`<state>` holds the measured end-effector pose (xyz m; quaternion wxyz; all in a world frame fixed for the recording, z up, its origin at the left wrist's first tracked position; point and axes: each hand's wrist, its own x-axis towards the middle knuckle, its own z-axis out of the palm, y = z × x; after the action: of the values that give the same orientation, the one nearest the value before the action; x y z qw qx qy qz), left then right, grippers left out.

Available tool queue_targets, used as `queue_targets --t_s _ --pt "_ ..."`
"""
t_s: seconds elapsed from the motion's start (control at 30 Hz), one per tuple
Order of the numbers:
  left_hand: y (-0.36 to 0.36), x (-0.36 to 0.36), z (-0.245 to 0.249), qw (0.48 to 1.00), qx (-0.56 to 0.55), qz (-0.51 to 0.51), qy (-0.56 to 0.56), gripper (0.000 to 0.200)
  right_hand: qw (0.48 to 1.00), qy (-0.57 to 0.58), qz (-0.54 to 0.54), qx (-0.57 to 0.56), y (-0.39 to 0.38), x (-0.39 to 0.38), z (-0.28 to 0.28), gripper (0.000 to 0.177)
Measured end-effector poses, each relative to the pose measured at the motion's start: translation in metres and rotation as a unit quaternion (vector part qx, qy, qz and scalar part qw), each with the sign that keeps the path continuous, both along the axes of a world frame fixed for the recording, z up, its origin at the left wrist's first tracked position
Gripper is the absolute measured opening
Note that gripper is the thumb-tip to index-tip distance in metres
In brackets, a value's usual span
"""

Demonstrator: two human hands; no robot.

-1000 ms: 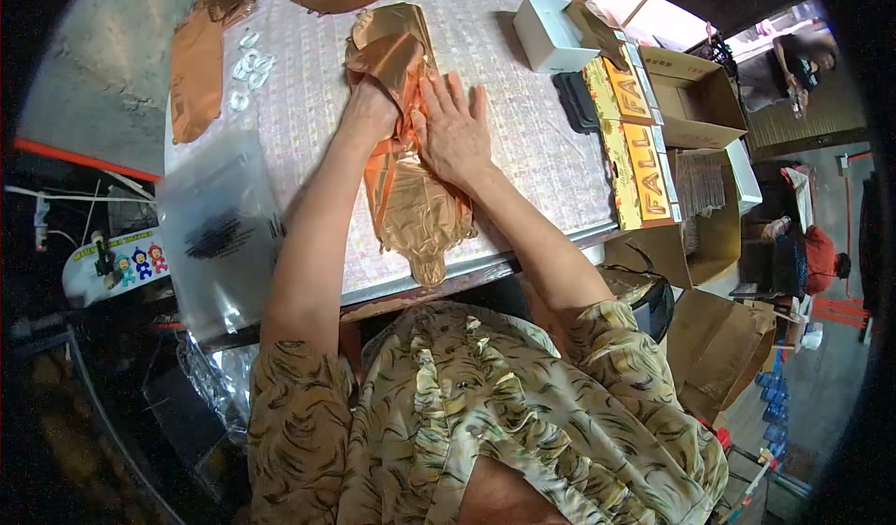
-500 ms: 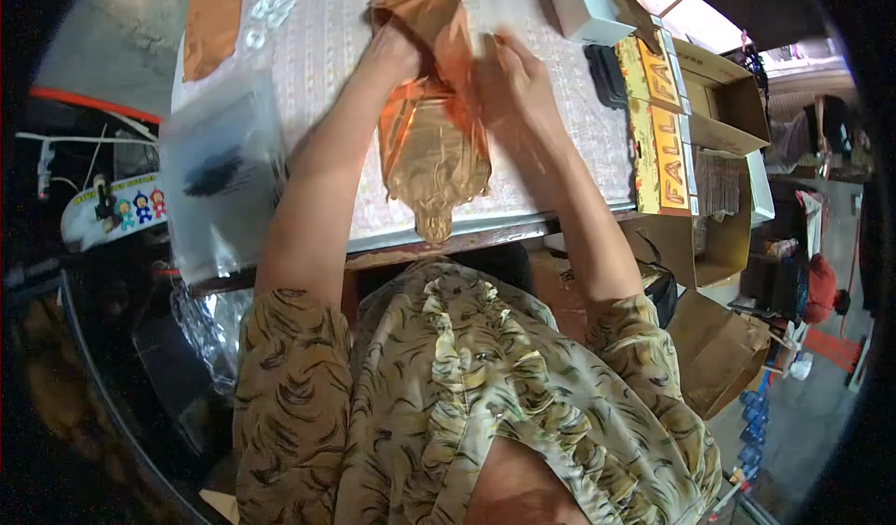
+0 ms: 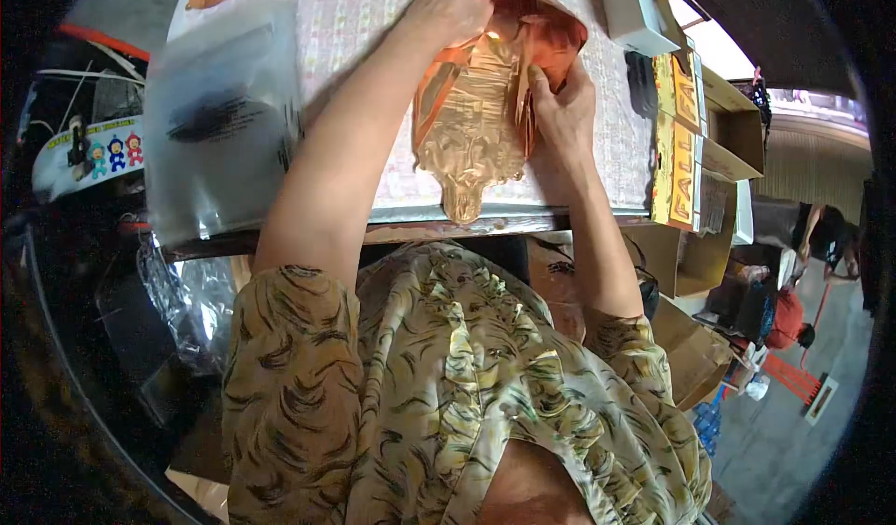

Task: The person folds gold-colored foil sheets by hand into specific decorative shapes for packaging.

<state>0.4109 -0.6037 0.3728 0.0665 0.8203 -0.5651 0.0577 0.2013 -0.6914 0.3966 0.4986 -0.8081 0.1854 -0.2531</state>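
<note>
On the table [image 3: 345, 21], the foil balloon [image 3: 467, 142] lies pointing away from the body; left hand [image 3: 457, 2] and right hand [image 3: 565, 114], both closed, grip its far fold.

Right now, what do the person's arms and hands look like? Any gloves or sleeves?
No gloves: the left hand and right hand are bare, and no watch shows on either wrist. The arms are bare up to short sleeves of a loose yellow-olive blouse with dark brushstroke marks and a ruffled front.

Counted: 1 foil balloon [image 3: 467, 142] between left hand [image 3: 455, 7] and right hand [image 3: 563, 114]; 1 white box [image 3: 637, 12] right of both; 1 clear bag [image 3: 219, 105] left.
</note>
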Motion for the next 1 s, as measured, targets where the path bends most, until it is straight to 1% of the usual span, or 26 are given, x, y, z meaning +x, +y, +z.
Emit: queue_targets --t_s 0.03,0.1,0.13,0.2,0.23,0.27,0.3,0.33,0.37,0.4,0.43,0.47,0.53,0.57,0.6,0.63,0.67,0.7,0.73,0.77,0.8,0.87,0.9,0.93,1.0 --pt "0.002 -0.002 0.002 0.999 -0.042 0.009 0.033 0.025 1.000 0.003 0.002 -0.003 0.001 0.001 0.000 0.039" --pt "0.005 -0.005 0.009 0.987 -0.125 0.026 0.097 0.033 1.000 -0.011 -0.012 0.004 0.004 0.006 -0.001 0.032" --pt "0.009 -0.008 0.024 0.987 -0.127 0.027 0.098 0.033 1.000 -0.010 -0.012 0.002 0.002 0.007 -0.003 0.032" --pt "0.017 -0.012 0.051 0.998 0.037 -0.005 0.055 0.027 0.987 0.090 -0.047 -0.128 -0.004 0.010 -0.007 0.033" --pt "-0.002 -0.007 0.009 0.998 0.035 -0.005 0.057 0.027 0.986 0.091 -0.047 -0.130 -0.002 0.011 -0.006 0.033" --pt "-0.020 0.010 -0.035 0.996 -0.032 -0.032 0.077 0.025 0.978 0.094 -0.054 -0.178 0.000 0.013 -0.005 0.036" --pt "-0.042 0.044 -0.083 0.989 -0.099 -0.060 0.097 0.023 0.968 0.095 -0.060 -0.225 0.003 0.015 -0.005 0.038" --pt "-0.023 0.015 -0.038 0.988 -0.101 -0.060 0.096 0.023 0.967 0.095 -0.061 -0.227 0.006 0.017 -0.008 0.038" --pt "-0.005 -0.004 0.008 0.998 -0.038 0.003 0.054 0.027 0.976 0.050 -0.028 -0.212 0.009 0.019 -0.012 0.042" --pt "0.015 -0.022 0.057 0.998 0.024 0.065 0.011 0.036 0.980 0.005 0.004 -0.197 0.012 0.020 -0.014 0.047" --pt "-0.003 0.006 -0.013 0.961 -0.275 -0.014 -0.021 0.054 0.993 0.008 0.047 -0.107 0.015 0.021 -0.010 0.054" --pt "-0.007 0.011 -0.035 0.939 -0.278 -0.006 0.201 0.062 0.994 0.032 0.038 -0.096 0.031 0.018 0.016 0.057" --pt "-0.008 0.012 -0.029 0.952 -0.218 -0.001 0.216 0.064 0.999 -0.029 0.020 0.028 0.029 0.022 0.030 0.057" --pt "-0.010 0.013 -0.031 0.953 -0.219 -0.009 0.211 0.064 0.989 -0.098 -0.002 0.111 0.027 0.025 0.032 0.058" --pt "-0.011 0.012 -0.034 0.970 -0.219 0.002 0.103 0.061 0.967 -0.166 -0.024 0.193 0.024 0.028 0.035 0.058" --pt "-0.011 0.012 -0.034 0.976 -0.218 0.013 -0.006 0.059 0.946 -0.116 -0.062 0.295 0.011 0.030 0.030 0.051" --pt "-0.010 0.012 -0.028 0.975 -0.220 0.002 -0.012 0.059 0.945 -0.127 -0.067 0.294 -0.006 0.034 0.021 0.051" --pt "-0.007 0.007 -0.016 0.974 -0.227 -0.008 0.016 0.058 0.991 0.007 -0.053 0.124 -0.024 0.037 0.010 0.050" --pt "-0.006 0.005 -0.007 0.971 -0.233 -0.019 0.044 0.057 0.988 0.143 -0.040 -0.051 -0.038 0.037 -0.003 0.049" --pt "-0.008 0.006 -0.005 0.966 -0.236 -0.019 0.101 0.058 0.942 0.182 -0.051 -0.278 -0.038 0.040 -0.019 0.052" --pt "-0.010 0.010 -0.016 0.963 -0.263 -0.037 0.035 0.058 0.929 0.135 -0.069 -0.338 -0.031 0.041 -0.038 0.056" --pt "-0.008 0.011 -0.020 0.958 -0.280 -0.045 0.045 0.054 0.938 0.127 -0.056 -0.316 -0.015 0.047 -0.031 0.057" --pt "-0.003 0.014 -0.022 0.941 -0.311 -0.071 0.112 0.052 0.939 0.124 -0.064 -0.315 -0.007 0.050 -0.026 0.057" --pt "-0.002 0.015 -0.025 0.942 -0.309 -0.078 0.109 0.052 0.937 0.140 -0.053 -0.315 0.000 0.051 -0.023 0.059" --pt "0.000 0.020 -0.028 0.952 -0.253 -0.088 0.150 0.051 0.936 0.151 -0.045 -0.314 0.009 0.054 -0.019 0.060"
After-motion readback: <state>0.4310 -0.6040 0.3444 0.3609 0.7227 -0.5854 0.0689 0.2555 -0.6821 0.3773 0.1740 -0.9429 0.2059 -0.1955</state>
